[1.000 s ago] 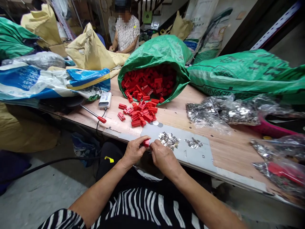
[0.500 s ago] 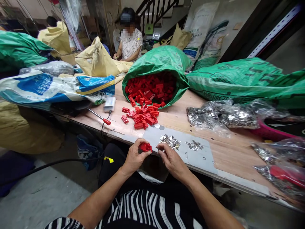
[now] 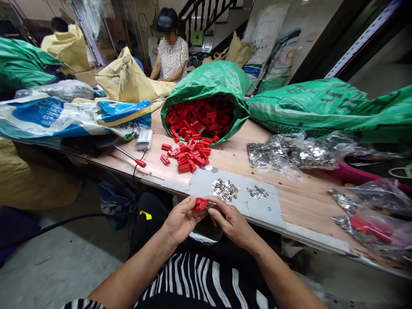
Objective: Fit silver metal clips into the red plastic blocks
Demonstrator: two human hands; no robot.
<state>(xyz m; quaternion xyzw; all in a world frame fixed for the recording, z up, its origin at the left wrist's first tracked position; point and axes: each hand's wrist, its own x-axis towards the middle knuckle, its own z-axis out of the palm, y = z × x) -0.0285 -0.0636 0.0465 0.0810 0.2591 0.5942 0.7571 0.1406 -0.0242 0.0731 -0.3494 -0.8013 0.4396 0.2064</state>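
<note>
You get soft, even light over the tabletop (image 3: pixel 234 161), with white glints on the metal pieces (image 3: pixel 224 190) and clear bags (image 3: pixel 313 154). Deep shadow fills the space under the table's edge. Your wide view stretches toward its sides, fine detail looks smeared, and pixelation covers the seated person's (image 3: pixel 173 58) face.

Dark staircase railing (image 3: pixel 206 13) behind, grey floor (image 3: pixel 74 253).
</note>
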